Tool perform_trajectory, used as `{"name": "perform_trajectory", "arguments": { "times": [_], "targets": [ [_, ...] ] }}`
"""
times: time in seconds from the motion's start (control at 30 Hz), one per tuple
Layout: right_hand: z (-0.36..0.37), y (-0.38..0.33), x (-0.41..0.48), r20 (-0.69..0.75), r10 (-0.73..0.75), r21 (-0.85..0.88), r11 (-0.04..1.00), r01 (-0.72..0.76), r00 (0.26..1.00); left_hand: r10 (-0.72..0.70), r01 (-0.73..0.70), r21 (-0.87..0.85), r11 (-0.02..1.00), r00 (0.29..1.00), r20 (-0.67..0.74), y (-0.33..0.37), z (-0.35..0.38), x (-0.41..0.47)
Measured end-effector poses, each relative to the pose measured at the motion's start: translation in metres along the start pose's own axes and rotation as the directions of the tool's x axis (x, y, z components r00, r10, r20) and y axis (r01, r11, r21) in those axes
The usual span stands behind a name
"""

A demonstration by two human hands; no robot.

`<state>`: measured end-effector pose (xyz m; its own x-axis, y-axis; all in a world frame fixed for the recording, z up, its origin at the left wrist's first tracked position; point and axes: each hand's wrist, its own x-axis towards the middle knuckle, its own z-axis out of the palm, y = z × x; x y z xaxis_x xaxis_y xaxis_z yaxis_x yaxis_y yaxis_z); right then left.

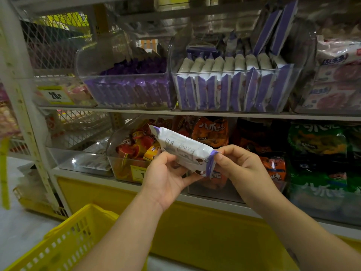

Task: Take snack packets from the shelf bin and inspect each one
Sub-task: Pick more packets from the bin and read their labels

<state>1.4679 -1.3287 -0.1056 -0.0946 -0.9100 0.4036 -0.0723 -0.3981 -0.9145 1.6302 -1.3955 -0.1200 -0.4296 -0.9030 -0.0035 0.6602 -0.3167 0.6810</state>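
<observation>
Holding white snack packet (181,147), purple crimped ends, print facing up, left hand (166,178) curled beneath, right hand (240,165) pinching end

The upper shelf (195,113) carries clear bins (289,89) packed with purple-and-white packets (224,90); the lower shelf (214,205) carries tubs (125,169) of red, orange and green bags (316,145).

A white snack packet (181,148) with purple crimped ends, printed back up, is tilted with its far end higher, held between the left hand (166,177) and right hand (240,167); matching packets (224,89) stand upright in the clear shelf bin (234,110)
</observation>
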Motion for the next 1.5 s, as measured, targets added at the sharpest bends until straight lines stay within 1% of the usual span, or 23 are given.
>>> {"name": "perform_trajectory", "arguments": {
  "times": [0.13,0.3,0.37,0.43,0.5,0.57,0.6,0.67,0.73,0.77,0.83,0.87,0.9,0.97,1.07,1.13,1.2,1.27,1.3,1.37,1.4,1.43,1.5],
  "targets": [
    [-0.003,0.002,0.0,0.02,0.001,0.055,0.998,-0.002,1.0,0.013,-0.012,-0.045,0.999,1.0,0.004,-0.002,0.001,-0.002],
    [-0.003,0.002,0.001,0.021,0.022,0.121,0.992,-0.025,1.0,0.006,-0.006,-0.032,0.999,1.0,0.009,-0.002,0.004,-0.005],
    [-0.002,-0.001,0.002,0.0,0.052,0.228,0.972,-0.051,0.999,0.054,-0.055,0.079,0.995,0.998,0.012,-0.002,0.008,-0.007],
    [0.0,-0.007,0.002,-0.028,0.059,0.3,0.953,-0.048,0.998,0.145,-0.146,0.243,0.959,0.989,0.021,-0.003,0.014,-0.01],
    [0.002,-0.015,0.002,-0.051,0.042,0.317,0.948,-0.024,0.998,0.216,-0.237,0.367,0.899,0.971,0.099,-0.003,0.02,-0.012],
    [0.002,-0.023,0.002,-0.079,0.009,0.312,0.95,0.017,0.997,0.257,-0.314,0.402,0.86,0.948,0.19,0.005,0.026,-0.013],
    [0.002,-0.028,0.002,-0.1,-0.014,0.28,0.959,0.042,0.995,0.288,-0.355,0.41,0.84,0.932,0.218,0.011,0.029,-0.013],
    [-0.002,-0.039,0.003,-0.101,-0.108,0.101,0.988,0.118,0.989,0.35,-0.436,0.464,0.771,0.899,0.263,0.026,0.037,-0.013],
    [-0.008,-0.056,0.006,0.002,-0.236,-0.158,0.96,0.233,0.972,0.408,-0.5,0.565,0.657,0.865,0.293,0.042,0.051,-0.012],
    [-0.011,-0.066,0.009,0.071,-0.289,-0.314,0.902,0.296,0.955,0.433,-0.525,0.608,0.596,0.847,0.307,0.049,0.059,-0.012],
    [-0.016,-0.087,0.017,0.21,-0.345,-0.62,0.676,0.397,0.915,0.469,-0.557,0.662,0.501,0.818,0.333,0.062,0.079,-0.011],
    [-0.019,-0.096,0.023,0.263,-0.335,-0.711,0.566,0.417,0.905,0.482,-0.57,0.683,0.457,0.804,0.349,0.067,0.089,-0.012],
    [-0.021,-0.105,0.029,0.293,-0.318,-0.764,0.488,0.421,0.902,0.492,-0.582,0.703,0.409,0.789,0.367,0.073,0.1,-0.012],
    [-0.025,-0.121,0.044,0.299,-0.308,-0.807,0.423,0.411,0.903,0.504,-0.594,0.74,0.317,0.766,0.399,0.083,0.12,-0.012],
    [-0.028,-0.143,0.065,0.304,-0.363,-0.782,0.433,0.448,0.881,0.488,-0.604,0.761,0.238,0.752,0.444,0.095,0.148,-0.009],
    [-0.031,-0.153,0.079,0.305,-0.415,-0.749,0.452,0.485,0.857,0.444,-0.627,0.733,0.262,0.753,0.485,0.102,0.164,-0.003],
    [-0.035,-0.159,0.094,0.261,-0.457,-0.725,0.489,0.485,0.85,0.373,-0.64,0.708,0.298,0.761,0.531,0.109,0.179,0.006],
    [-0.041,-0.163,0.109,0.204,-0.443,-0.678,0.579,0.452,0.873,0.311,-0.635,0.718,0.286,0.77,0.557,0.115,0.19,0.021],
    [-0.045,-0.164,0.116,0.184,-0.43,-0.661,0.611,0.436,0.884,0.285,-0.627,0.734,0.262,0.777,0.561,0.119,0.194,0.03],
    [-0.054,-0.167,0.13,0.156,-0.414,-0.668,0.624,0.405,0.897,0.273,-0.61,0.772,0.181,0.785,0.556,0.126,0.2,0.05],
    [-0.059,-0.168,0.137,0.147,-0.404,-0.68,0.622,0.389,0.903,0.296,-0.606,0.785,0.128,0.779,0.553,0.131,0.201,0.059],
    [-0.063,-0.17,0.143,0.141,-0.393,-0.696,0.614,0.373,0.909,0.332,-0.601,0.798,0.048,0.763,0.555,0.136,0.201,0.069],
    [-0.072,-0.173,0.156,0.138,-0.379,-0.727,0.589,0.353,0.915,0.379,-0.564,0.806,-0.182,0.716,0.586,0.148,0.199,0.088]
  ]
}}
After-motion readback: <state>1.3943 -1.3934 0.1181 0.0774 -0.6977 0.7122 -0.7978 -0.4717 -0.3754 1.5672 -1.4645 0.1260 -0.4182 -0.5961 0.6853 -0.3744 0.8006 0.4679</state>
